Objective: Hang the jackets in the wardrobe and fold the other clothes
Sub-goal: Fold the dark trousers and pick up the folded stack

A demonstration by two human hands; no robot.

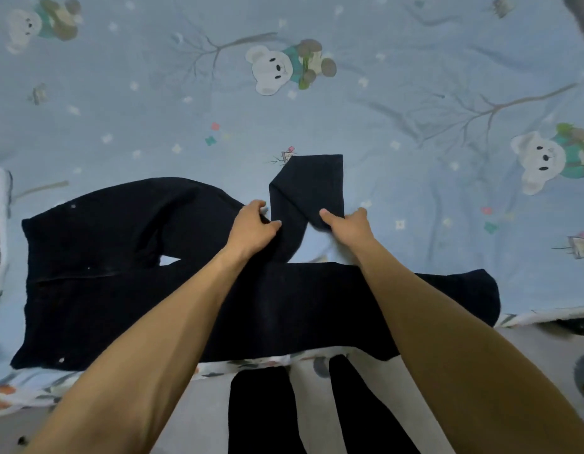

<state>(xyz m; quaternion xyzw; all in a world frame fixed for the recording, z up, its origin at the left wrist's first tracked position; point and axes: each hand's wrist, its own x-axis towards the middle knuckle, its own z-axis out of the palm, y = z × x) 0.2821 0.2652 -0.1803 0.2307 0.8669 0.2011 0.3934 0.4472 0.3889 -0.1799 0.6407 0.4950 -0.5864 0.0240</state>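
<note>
pale blue bedding (398, 77), printed with white bears and bare grey branches, fills most of the view, and a floral edge of fabric runs along its near side. black trousers (126, 290) lie flat on the bedding with the waist to the left; the near leg stretches rightward across the front of the bed, under both forearms. the far leg is bent upward near the middle, and its end is folded back on itself into a short upright flap (308, 188). the left hand (253, 226) presses on the far leg just left of that flap, fingers curled over the cloth's edge and thumb pointing right, gripping the fabric. the right hand (347, 224) holds the lower right corner of the flap, thumb on top of the cloth and the fingers tucked behind it. a strip of white cloth (0, 231) shows at the left edge of the frame. below the bed, the person's dark-clothed legs (261, 414) stand on a light floor.
</note>
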